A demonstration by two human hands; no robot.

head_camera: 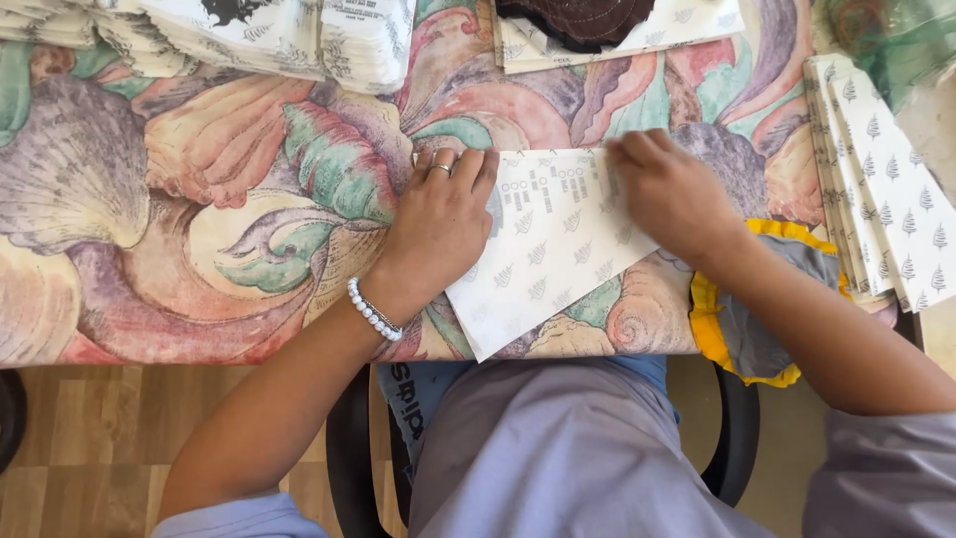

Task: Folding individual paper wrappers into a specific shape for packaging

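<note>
A person sits at a table, seen from above, a grey garment across the lap nearest the camera. A grey cloth piece with yellow edging point(749, 329) hangs off the table edge under the right forearm. The table is covered by a tablecloth point(179, 199) with large shell patterns in pink, green and purple.

In the middle lies a white paper packet point(553, 249) printed with small leaf marks, flat on the cloth, one corner reaching the near edge. The left hand point(443, 219), wearing a ring and a pearl bracelet, rests flat and open on the packet's left end, fingers together. The right hand point(672, 189) presses on its upper right part with fingers curled down; neither hand lifts it.

Far right, a stack of similar white packets point(886, 189) with tree marks lies fanned. Far left, more stacked packets point(279, 40) sit. At the top, a dark brown stitched fabric piece point(578, 20) lies on another packet.
</note>
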